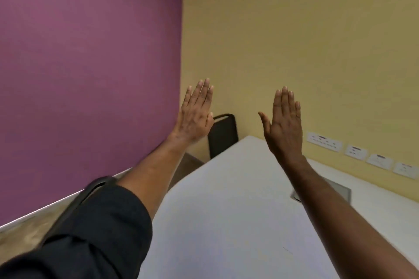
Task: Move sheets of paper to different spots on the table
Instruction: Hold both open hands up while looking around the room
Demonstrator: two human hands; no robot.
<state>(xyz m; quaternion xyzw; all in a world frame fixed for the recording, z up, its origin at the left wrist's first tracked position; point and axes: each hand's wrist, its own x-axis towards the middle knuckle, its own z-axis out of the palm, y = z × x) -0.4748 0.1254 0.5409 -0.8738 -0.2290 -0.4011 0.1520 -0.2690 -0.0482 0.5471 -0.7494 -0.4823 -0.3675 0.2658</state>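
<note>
Both my arms are stretched out in front of me, raised above the white table [226,210]. My left hand [196,113] is flat with fingers extended and close together, its back toward me, holding nothing. My right hand [284,122] is held the same way, thumb spread to the left, also holding nothing. No sheet of paper shows in this view. A dark sleeve covers my left upper arm.
A dark chair [223,138] stands at the table's far end, another chair back [90,190] at the left. A grey panel [340,190] sits in the tabletop on the right. Wall sockets [324,141] line the yellow wall. The purple wall is on the left.
</note>
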